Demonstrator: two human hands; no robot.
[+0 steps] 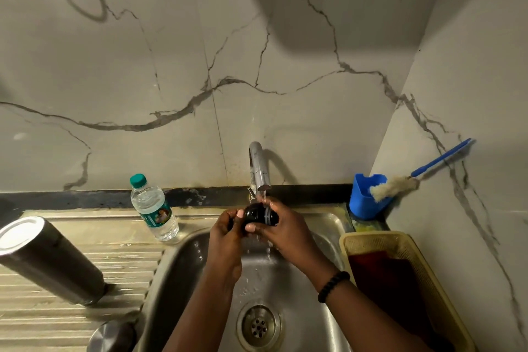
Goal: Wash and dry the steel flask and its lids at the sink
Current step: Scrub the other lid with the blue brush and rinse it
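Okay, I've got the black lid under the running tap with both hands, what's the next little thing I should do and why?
Probably turn the black lid in the stream so the water reaches its other side. Both the left hand and right hand grip it, and the tap wets only its right part.

Glossy white marble-veined wall tiles [257,66] meeting at a right-hand corner.
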